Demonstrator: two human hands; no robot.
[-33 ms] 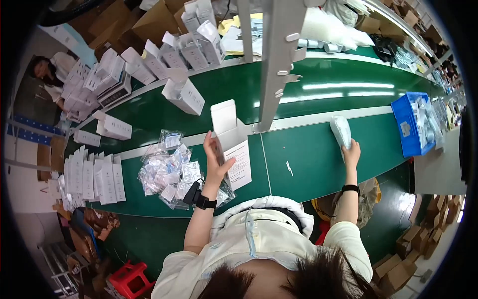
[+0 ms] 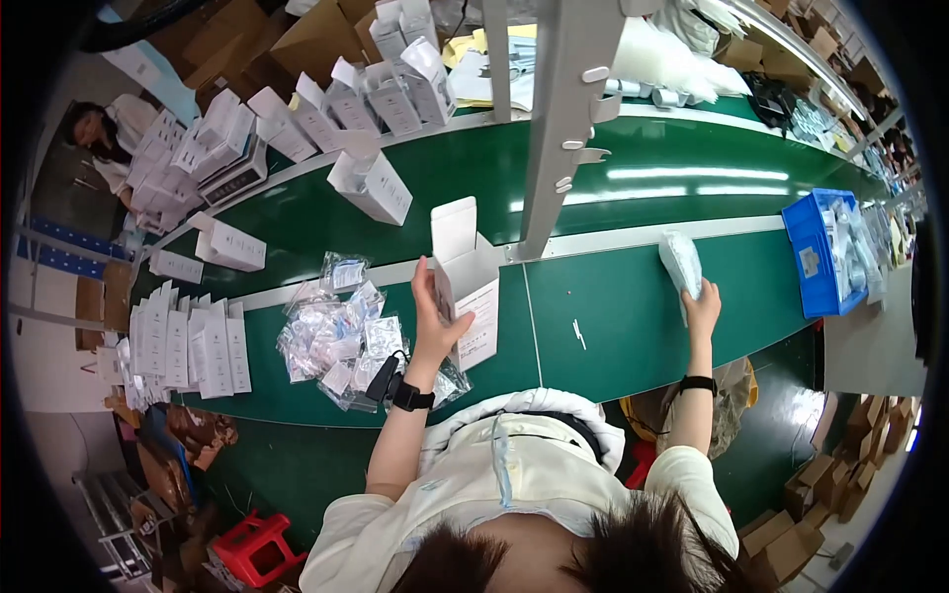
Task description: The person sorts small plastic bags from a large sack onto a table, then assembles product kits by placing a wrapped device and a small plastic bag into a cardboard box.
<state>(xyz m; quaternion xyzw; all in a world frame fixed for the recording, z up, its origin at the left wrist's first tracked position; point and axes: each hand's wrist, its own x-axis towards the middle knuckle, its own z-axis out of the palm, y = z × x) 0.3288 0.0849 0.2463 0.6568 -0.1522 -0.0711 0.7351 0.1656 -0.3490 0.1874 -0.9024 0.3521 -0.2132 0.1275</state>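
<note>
My left hand (image 2: 437,321) is wrapped around the side of a white carton (image 2: 480,321) with its top flap raised and its thumb across the printed face. The carton stands tilted on the green worktable (image 2: 623,326). In my right hand (image 2: 702,308) is a pale, bubble-wrapped elongated item (image 2: 680,259), gripped at its near end and lifted at the right. Beside my left wrist lies a pile of small clear plastic packets (image 2: 331,336). Thin white sticks (image 2: 578,334) lie on the table between my hands.
White cartons (image 2: 203,346) stand in a row at the left, with open ones (image 2: 371,188) farther back. A blue bin (image 2: 816,257) of wrapped items sits at the right. A metal post (image 2: 559,128) rises behind the table. Another person (image 2: 104,138) is at the far left.
The view has shifted very slightly. Both hands keep hold of the same things.
</note>
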